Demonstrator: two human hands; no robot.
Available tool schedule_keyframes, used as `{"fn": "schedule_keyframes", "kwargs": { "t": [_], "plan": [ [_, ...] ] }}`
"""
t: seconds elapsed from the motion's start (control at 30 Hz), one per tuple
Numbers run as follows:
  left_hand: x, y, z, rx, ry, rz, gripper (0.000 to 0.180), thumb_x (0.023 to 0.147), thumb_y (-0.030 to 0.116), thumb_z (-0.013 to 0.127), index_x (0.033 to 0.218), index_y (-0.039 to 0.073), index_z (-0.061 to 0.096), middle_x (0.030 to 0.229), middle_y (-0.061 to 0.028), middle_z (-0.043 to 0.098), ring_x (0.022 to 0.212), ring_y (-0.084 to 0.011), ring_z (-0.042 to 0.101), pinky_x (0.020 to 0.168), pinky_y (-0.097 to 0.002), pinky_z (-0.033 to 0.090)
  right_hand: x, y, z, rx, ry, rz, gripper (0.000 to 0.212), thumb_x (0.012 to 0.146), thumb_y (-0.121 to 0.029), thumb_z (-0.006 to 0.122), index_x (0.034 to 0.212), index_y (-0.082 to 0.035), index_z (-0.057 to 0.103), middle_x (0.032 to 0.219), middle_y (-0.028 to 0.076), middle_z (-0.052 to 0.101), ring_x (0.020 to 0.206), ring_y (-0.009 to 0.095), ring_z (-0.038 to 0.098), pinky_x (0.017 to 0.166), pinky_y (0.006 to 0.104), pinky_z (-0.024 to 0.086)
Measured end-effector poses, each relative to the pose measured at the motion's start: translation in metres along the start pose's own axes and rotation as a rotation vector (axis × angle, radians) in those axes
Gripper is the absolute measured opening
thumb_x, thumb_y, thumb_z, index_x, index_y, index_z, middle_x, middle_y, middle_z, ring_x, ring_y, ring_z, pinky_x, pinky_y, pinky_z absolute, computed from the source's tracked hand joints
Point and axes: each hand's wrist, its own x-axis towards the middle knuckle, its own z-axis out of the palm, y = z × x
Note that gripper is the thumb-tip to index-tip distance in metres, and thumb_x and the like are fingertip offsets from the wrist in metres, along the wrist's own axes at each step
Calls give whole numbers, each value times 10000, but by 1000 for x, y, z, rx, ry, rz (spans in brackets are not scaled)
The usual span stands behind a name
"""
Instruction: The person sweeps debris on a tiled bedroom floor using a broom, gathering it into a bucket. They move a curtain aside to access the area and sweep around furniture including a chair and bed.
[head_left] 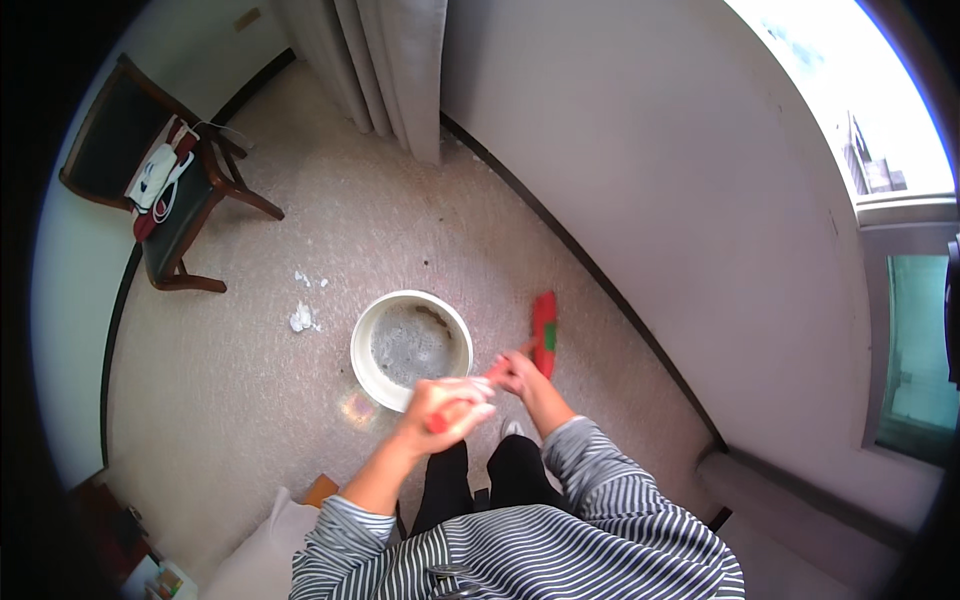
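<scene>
Both of my hands are wrapped round the red handle of a broom (543, 318). My left hand (450, 405) grips it near the top end, with the handle's tip sticking out below the fingers. Further along, my right hand (517, 371) is closed on the same handle. The broom's red head, with a green patch on it, is low at the right, near the skirting; whether its bristles touch the floor I cannot tell. Just beyond my left hand stands a round white tub (411, 295), greyish and spotted inside, with a brown streak along its inner side.
White scraps (302, 318) lie on the speckled floor (240, 370) left of the tub. A dark wooden chair (185, 205) holding cloth and a white cable stands far left. A grey curtain (390, 70) hangs at the back, and a wall (640, 150) with a window runs along the right.
</scene>
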Motion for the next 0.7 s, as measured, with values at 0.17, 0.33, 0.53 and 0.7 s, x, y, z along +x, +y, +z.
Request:
{"fn": "schedule_keyframes", "kwargs": {
  "t": [0.17, 0.33, 0.53, 0.7],
  "plan": [
    [-7, 42, -44, 301, 36, 119, 100, 610, 52, 650, 628, 14, 559, 728, -108, 606, 775, -232, 596, 692, -304, 473, -15, 18, 116, 72, -260, -120, 64, 698, -36, 463, 654, -43, 416, 540, 58, 428, 504, 167, 445, 527, 274, 434],
    [-35, 111, -45, 414, 0, 312, 157, 644, 108, 633, 562, 47, 513, 687, -100, 603, 737, -221, 605, 715, -348, 459, -102, 26, 149, 50, -483, -215, 101, 764, -107, 498, 772, -29, 434, 640, 83, 513, 577, 174, 536, 513, 278, 481],
    [-64, 128, -81, -4, 427, 561, 97, 748, 124, 533, 740, 56, 465, 830, -91, 524, 785, -241, 520, 776, -375, 434, -191, 29, 113, -283, -645, -310, 405, 832, -389, 402, 1031, -38, 439, 918, 111, 550, 817, 185, 564, 601, 237, 479],
    [-68, 152, -149, -274, 770, 681, 16, 802, 75, 476, 787, 72, 481, 909, -88, 530, 947, -202, 504, 744, -251, 465, -121, 61, -34, -605, -177, -410, 259, 821, -277, 452, 949, -52, 449, 871, 89, 561, 709, 163, 568, 526, 243, 458]
  ]
}}
